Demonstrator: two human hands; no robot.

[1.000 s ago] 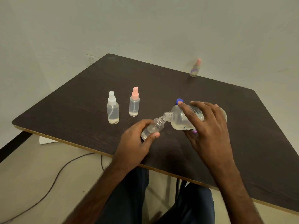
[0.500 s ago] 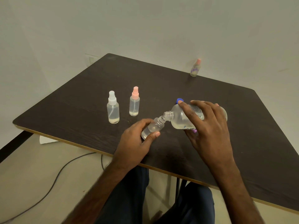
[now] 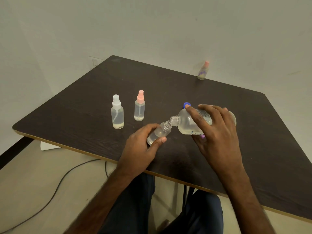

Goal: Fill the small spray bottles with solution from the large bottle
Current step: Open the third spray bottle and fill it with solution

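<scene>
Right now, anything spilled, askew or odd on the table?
No spill visible. The one oddity: a pink-capped bottle stands alone at the table's far edge, away from the work. The uncapped small bottle in the left hand is tilted to meet the large bottle in the right hand, as pouring needs.

A white-capped bottle (image 3: 117, 114) and pink-capped bottle (image 3: 139, 107) stand beyond the left fingers (image 3: 148, 128); a blue cap (image 3: 187, 104) lies just past the right fingers (image 3: 211, 109). Open tabletop (image 3: 261, 132) lies right of those.
</scene>
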